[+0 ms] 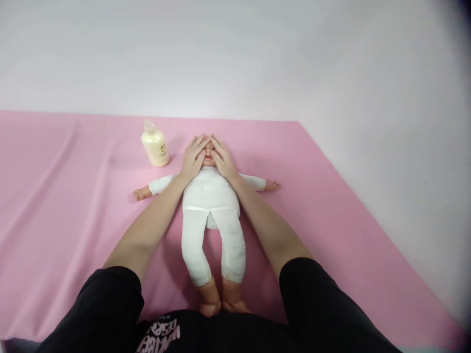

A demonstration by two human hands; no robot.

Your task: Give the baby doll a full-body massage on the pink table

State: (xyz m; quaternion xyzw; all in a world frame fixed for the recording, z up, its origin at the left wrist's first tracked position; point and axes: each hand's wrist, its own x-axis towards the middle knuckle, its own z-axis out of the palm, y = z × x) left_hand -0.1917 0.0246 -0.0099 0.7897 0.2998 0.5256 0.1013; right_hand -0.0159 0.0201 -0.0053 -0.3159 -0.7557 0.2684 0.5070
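Note:
A baby doll point(211, 191) in a white top and white trousers lies on its back, its head away from me and its bare feet close to my body. My left hand point(194, 157) rests flat along the left side of the doll's head, fingers stretched over the cheek and forehead. On the other side my right hand point(222, 156) lies the same way, its fingers extended and touching the head. Between the two hands part of the doll's face shows; the rest of the head is covered. Neither hand grips anything.
A pale yellow pump bottle point(156, 145) stands left of the doll's head, near its outstretched arm. Pink cloth point(312, 211) with creases at the left covers the surface under the doll. White walls point(221, 59) rise behind and to the right.

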